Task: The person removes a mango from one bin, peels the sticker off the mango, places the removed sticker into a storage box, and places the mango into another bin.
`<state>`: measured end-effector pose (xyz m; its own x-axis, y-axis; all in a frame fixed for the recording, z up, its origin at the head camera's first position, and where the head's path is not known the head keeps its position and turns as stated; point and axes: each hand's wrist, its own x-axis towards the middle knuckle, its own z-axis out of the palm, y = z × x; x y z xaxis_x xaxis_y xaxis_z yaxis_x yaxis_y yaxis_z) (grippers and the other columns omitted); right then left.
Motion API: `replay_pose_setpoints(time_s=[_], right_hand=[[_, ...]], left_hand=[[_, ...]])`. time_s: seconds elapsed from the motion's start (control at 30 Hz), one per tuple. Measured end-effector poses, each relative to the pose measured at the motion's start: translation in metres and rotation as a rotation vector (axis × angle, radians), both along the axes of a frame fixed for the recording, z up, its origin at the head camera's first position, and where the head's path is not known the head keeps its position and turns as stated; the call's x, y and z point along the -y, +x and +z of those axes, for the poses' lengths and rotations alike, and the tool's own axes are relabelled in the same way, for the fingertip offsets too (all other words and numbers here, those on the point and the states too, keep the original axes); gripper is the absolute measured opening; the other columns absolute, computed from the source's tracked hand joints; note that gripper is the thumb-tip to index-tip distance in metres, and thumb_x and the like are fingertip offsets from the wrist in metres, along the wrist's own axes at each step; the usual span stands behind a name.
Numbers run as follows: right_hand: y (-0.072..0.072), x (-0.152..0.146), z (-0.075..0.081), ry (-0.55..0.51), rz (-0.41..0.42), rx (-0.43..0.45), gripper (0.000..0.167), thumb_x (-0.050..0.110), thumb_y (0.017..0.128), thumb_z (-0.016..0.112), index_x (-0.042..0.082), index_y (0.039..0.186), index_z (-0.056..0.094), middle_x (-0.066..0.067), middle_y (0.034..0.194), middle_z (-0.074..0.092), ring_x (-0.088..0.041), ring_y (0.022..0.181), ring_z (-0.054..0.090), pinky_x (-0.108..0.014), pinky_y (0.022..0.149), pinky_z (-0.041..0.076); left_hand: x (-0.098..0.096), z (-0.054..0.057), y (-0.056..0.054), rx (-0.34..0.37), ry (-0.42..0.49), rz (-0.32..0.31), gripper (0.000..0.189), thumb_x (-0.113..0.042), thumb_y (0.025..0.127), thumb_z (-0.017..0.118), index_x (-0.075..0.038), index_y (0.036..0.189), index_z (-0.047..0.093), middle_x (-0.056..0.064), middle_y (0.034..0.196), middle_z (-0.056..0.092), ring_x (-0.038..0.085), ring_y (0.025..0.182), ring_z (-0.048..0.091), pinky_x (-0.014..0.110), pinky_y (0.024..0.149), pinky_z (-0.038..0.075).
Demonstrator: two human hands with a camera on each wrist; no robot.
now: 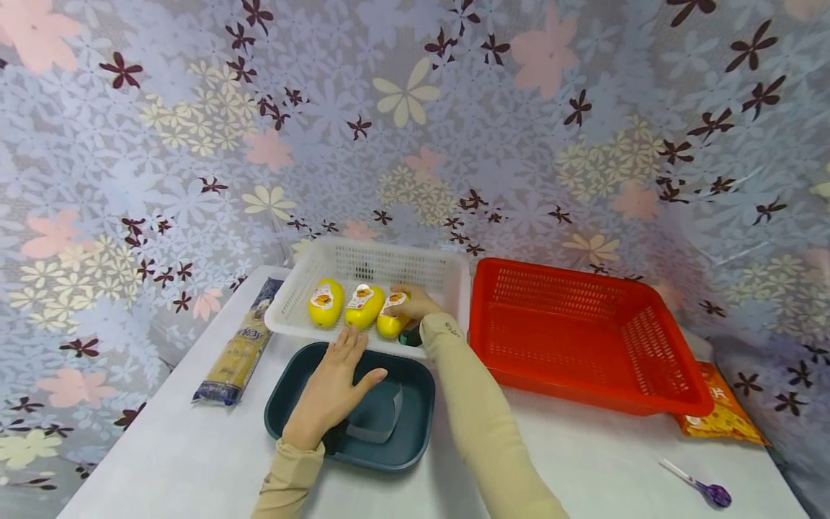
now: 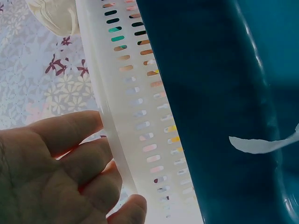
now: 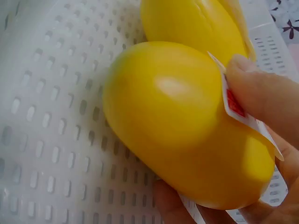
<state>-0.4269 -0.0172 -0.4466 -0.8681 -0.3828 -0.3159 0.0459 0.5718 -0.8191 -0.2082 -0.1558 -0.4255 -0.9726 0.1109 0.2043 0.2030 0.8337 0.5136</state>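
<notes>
Three smooth yellow mango-shaped objects with white labels lie in a white perforated basket (image 1: 305,270). My right hand (image 1: 418,303) grips the rightmost mango-shaped object (image 3: 173,116), its thumb on the label and fingers round the underside. The middle mango-shaped object (image 1: 364,306) lies beside it, and the left mango-shaped object (image 1: 326,303) is a little apart. My left hand (image 1: 332,386) is over the dark teal tub (image 1: 428,404), fingers extended to the basket's near rim; in the left wrist view the fingertips are at that rim.
A red perforated basket (image 1: 551,375) stands right of the white one, with an orange snack packet (image 1: 726,411) beyond it. A pasta packet (image 1: 236,353) lies at the left. A purple lollipop (image 1: 716,494) is at the front right. A pale strip (image 1: 376,435) lies in the tub.
</notes>
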Motion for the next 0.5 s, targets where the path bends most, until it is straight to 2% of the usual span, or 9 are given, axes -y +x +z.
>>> replay_pose_setpoints(time_s=[0.2, 0.37, 0.5], right_hand=[[-0.0019, -0.0006, 0.0066, -0.002, 0.013, -0.005, 0.061, 0.021, 0.084, 0.075, 0.022, 0.14, 0.052, -0.013, 0.134, 0.056, -0.025, 0.1, 0.063, -0.039, 0.075, 0.059], [0.0047, -0.0022, 0.0083, 0.007, 0.002, -0.001, 0.056, 0.017, 0.082, 0.076, 0.019, 0.134, 0.055, -0.014, 0.121, 0.063, -0.021, 0.089, 0.061, -0.037, 0.07, 0.058], [0.0061, -0.0029, 0.0087, -0.008, -0.011, -0.007, 0.056, 0.019, 0.083, 0.075, 0.02, 0.134, 0.054, -0.013, 0.118, 0.064, -0.021, 0.088, 0.061, -0.035, 0.067, 0.058]], left_hand=[[-0.0009, 0.0044, -0.0013, -0.012, -0.006, 0.004, 0.078, -0.053, 0.093, 0.053, 0.001, 0.147, 0.037, 0.023, 0.157, 0.026, 0.035, 0.149, 0.017, 0.056, 0.118, 0.019], [-0.0027, 0.0017, 0.0001, 0.004, 0.0, 0.006, 0.078, -0.054, 0.094, 0.053, 0.001, 0.147, 0.036, 0.022, 0.157, 0.025, 0.036, 0.149, 0.018, 0.056, 0.118, 0.018], [-0.0032, 0.0004, 0.0004, 0.004, -0.001, 0.009, 0.078, -0.054, 0.093, 0.053, 0.001, 0.147, 0.037, 0.023, 0.157, 0.026, 0.036, 0.148, 0.018, 0.056, 0.118, 0.019]])
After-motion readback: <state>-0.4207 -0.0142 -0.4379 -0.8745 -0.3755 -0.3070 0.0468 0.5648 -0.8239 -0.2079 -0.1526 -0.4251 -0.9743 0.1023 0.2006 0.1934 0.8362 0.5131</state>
